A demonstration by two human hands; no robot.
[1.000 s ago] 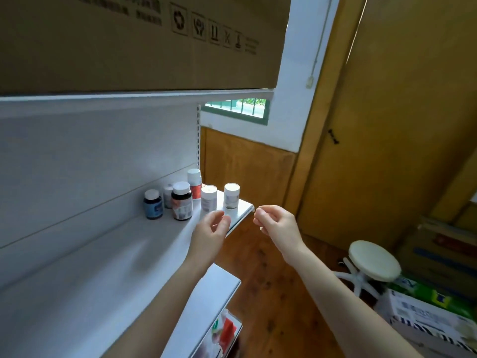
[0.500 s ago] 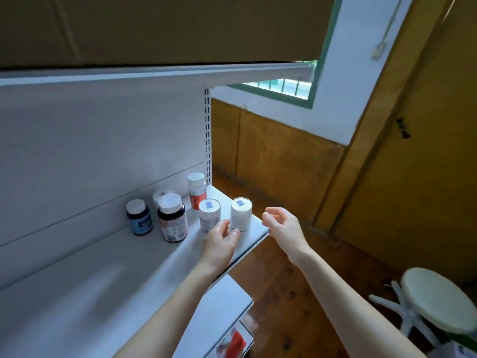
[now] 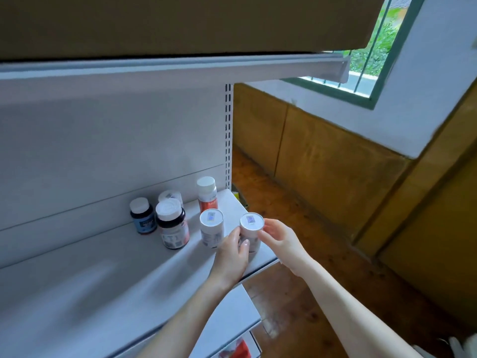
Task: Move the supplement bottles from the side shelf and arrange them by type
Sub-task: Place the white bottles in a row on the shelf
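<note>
Several supplement bottles stand at the right end of a white shelf [image 3: 103,270]. The white bottle [image 3: 251,223] nearest the shelf's corner is held from both sides. My left hand [image 3: 231,257] curls round its body on the left, and my right hand [image 3: 280,239] curls round its cap and right side. A matching white bottle [image 3: 211,228] stands just left of it. Behind are a dark bottle with a white cap [image 3: 171,224], a dark bottle with a blue label [image 3: 143,217], a small white bottle [image 3: 170,196] and an orange-labelled bottle [image 3: 207,196].
A cardboard box [image 3: 180,21] sits on the upper shelf [image 3: 180,71] close overhead. A lower shelf [image 3: 229,319] juts out beneath my arms, with red packaging below it. Wooden floor and wall panels lie to the right, under a green-framed window [image 3: 371,68].
My view has moved closer to the shelf. My left hand has slid onto the corner white bottle, and my right hand has come in from the right to take hold of its cap.
</note>
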